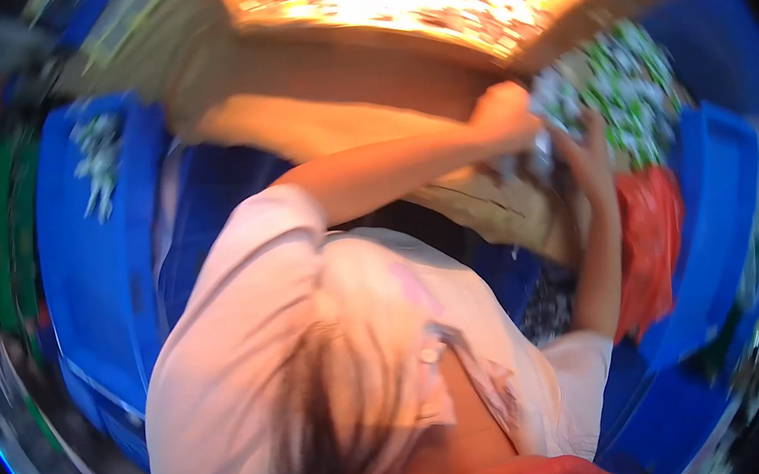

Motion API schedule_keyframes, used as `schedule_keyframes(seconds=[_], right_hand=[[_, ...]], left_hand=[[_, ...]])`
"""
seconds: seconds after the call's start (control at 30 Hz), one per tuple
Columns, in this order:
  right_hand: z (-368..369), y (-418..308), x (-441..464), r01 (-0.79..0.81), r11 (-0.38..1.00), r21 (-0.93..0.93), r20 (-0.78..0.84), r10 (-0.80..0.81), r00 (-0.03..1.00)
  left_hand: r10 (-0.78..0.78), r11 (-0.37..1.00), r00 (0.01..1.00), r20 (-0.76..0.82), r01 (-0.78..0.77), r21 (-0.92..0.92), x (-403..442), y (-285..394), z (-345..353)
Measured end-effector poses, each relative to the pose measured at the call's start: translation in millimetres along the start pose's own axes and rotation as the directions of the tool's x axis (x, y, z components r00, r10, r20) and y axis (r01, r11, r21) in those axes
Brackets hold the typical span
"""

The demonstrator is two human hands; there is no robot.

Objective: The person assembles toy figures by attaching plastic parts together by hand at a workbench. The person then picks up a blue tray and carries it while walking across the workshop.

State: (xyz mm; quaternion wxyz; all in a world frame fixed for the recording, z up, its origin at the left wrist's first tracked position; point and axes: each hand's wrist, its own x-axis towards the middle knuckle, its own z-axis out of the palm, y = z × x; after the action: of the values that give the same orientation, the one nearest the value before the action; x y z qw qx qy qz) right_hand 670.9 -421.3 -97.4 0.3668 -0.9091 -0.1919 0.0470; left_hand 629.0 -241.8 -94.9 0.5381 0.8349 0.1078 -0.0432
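Note:
My left hand [504, 120] reaches across from the left, its fingers closed at a blurred whitish, shiny bit that I cannot make out. Just right of it, my right hand [585, 152] is bent toward the same spot, with thumb and fingers curled around something pale and smeared by motion. Behind both hands lies a heap of small white and green pieces [631, 90], their kind unclear. Below that heap, beside my right forearm, hangs a red plastic bag [653, 241]. Brown cardboard or paper [497, 211] shows under my hands.
A brightly lit brown box [361, 58] holding many small pieces stands ahead, its inside washed out by glare. At left, a blue crate [91, 267] carries a cluster of whitish pieces [98, 165]. Another blue crate [718, 201] stands on the right.

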Motion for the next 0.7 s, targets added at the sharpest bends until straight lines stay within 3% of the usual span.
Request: schedule_keyframes(seconds=[0.03, 0.07, 0.1, 0.13, 0.17, 0.2, 0.27, 0.33, 0.43, 0.53, 0.57, 0.63, 0.67, 0.7], right_hand=[[0, 22, -2, -0.065, 0.972, 0.226, 0.028, 0.061, 0.998], [-4, 25, -6, -0.066, 0.947, 0.314, 0.060, 0.050, 0.997], [-8, 19, -14, -0.068, 0.910, 0.409, 0.066, 0.045, 0.997], [-10, -1, -23, -0.157, 0.807, 0.569, 0.115, 0.112, 0.987], [-11, -20, -38, -0.260, 0.672, 0.693, 0.177, 0.191, 0.965], [-11, -22, -48, -0.266, 0.610, 0.746, 0.213, 0.160, 0.964], [-9, -26, -66, -0.279, 0.549, 0.788, 0.247, 0.133, 0.960], [0, -39, -84, -0.191, 0.529, 0.827, 0.139, 0.136, 0.981], [2, -60, -93, -0.139, 0.470, 0.871, 0.155, 0.005, 0.988], [20, -93, -88, -0.065, 0.316, 0.946, 0.098, -0.089, 0.991], [28, -114, -81, -0.047, 0.346, 0.937, 0.094, -0.120, 0.988], [49, -167, -65, -0.047, 0.401, 0.915, 0.173, -0.286, 0.943], [69, -196, -58, -0.040, 0.438, 0.898, 0.193, -0.312, 0.930], [85, -229, -54, -0.026, 0.500, 0.866, 0.268, -0.418, 0.868]], left_hand=[[-0.054, 0.996, 0.994, 0.093, 0.060, -0.067, -1, 2, -5], [-0.145, 0.962, 0.965, 0.217, 0.189, -0.195, 0, 7, -8], [-0.108, 0.942, 0.964, 0.241, 0.177, -0.287, 1, 3, -4], [-0.037, 0.922, 0.983, 0.180, 0.103, -0.373, 5, -7, 11], [-0.013, 0.841, 0.975, 0.221, 0.130, -0.525, -2, -8, 13], [-0.013, 0.738, 0.943, 0.332, 0.234, -0.633, -12, -6, 13], [-0.007, 0.685, 0.939, 0.345, 0.256, -0.682, -30, 0, 7], [0.001, 0.694, 0.936, 0.352, 0.253, -0.674, -41, -3, -2], [0.120, 0.651, 0.880, 0.459, 0.279, -0.706, -60, -2, -25], [0.288, 0.563, 0.897, 0.336, 0.125, -0.817, -84, -5, -72], [0.316, 0.551, 0.909, 0.273, 0.059, -0.833, -93, -10, -91], [0.208, 0.499, 0.978, 0.022, -0.087, -0.862, -131, -18, -138], [0.141, 0.534, 0.989, -0.037, -0.107, -0.839, -158, -26, -169], [0.132, 0.508, 0.975, -0.179, -0.222, -0.832, -182, -35, -191]])
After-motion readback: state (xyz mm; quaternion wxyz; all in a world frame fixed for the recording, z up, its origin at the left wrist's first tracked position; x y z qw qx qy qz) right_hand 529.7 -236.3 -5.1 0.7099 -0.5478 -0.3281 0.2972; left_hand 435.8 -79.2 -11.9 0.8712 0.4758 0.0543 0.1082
